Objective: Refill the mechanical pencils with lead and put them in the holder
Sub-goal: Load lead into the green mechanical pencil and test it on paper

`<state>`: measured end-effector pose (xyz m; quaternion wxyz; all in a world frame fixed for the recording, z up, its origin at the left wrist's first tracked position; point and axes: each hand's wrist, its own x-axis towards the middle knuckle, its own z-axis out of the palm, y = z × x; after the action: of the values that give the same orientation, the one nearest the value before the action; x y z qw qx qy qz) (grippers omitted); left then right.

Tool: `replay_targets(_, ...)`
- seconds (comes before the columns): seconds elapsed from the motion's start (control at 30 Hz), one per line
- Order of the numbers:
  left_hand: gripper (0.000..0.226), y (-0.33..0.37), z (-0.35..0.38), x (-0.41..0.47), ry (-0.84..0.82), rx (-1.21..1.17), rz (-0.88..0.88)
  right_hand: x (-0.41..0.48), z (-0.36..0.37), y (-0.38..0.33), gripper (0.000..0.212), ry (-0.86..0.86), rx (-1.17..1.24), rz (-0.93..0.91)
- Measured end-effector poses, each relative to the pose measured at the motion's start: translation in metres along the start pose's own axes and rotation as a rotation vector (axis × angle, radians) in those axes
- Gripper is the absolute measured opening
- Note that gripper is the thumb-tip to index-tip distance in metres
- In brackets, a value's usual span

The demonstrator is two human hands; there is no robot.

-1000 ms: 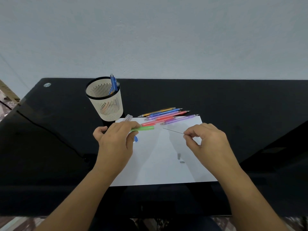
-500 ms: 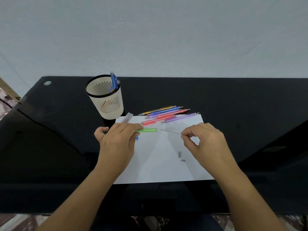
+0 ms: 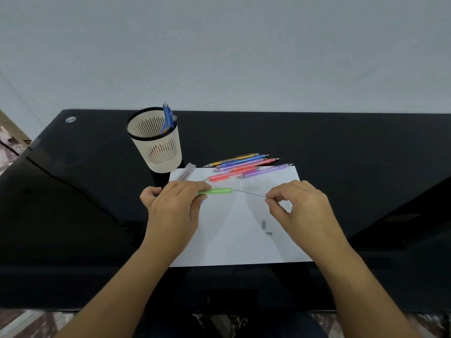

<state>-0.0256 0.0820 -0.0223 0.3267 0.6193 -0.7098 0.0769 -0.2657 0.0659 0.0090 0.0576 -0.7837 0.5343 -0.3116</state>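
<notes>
Head view: left hand (image 3: 173, 211) grips translucent green pencil (image 3: 218, 191); right hand (image 3: 300, 206) pinches thin dark lead (image 3: 249, 193).

Plain study or office desk spot, can't tell if home or office. Evidence: glossy black desk (image 3: 341, 142) against a bare pale wall (image 3: 219, 57), slotted cream holder (image 3: 158, 154), row of coloured mechanical pencils (image 3: 244, 163) at the edge of a white sheet of paper (image 3: 231, 240). Patterned tile floor (image 3: 17, 323) shows at the edges.

The holder (image 3: 158, 154) stands on the table (image 3: 341, 147). The loose pencils (image 3: 244, 164) lie to its right, at the far edge of the paper (image 3: 231, 240).
</notes>
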Motion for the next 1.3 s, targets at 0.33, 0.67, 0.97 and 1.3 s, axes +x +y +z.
replay_targets(0.33,0.019,0.0004,-0.0014,-0.0004,-0.006,0.012,-0.009,0.0002,-0.0026,-0.0022,0.011,-0.012,0.002,0.003)
replay_targets(0.67,0.015,0.0008,-0.0008,-0.0029,-0.009,0.009,0.005,-0.001,-0.0013,-0.0039,0.014,-0.017,0.006,-0.015)
replay_targets(0.97,0.019,0.0023,-0.0034,-0.0033,-0.025,0.004,0.006,-0.0033,0.0005,-0.0026,0.016,-0.013,0.011,-0.06)
replay_targets(1.3,0.02,0.0045,-0.0055,-0.0043,-0.04,0.015,0.003,-0.0052,0.0002,-0.0047,0.015,-0.02,-0.014,-0.038)
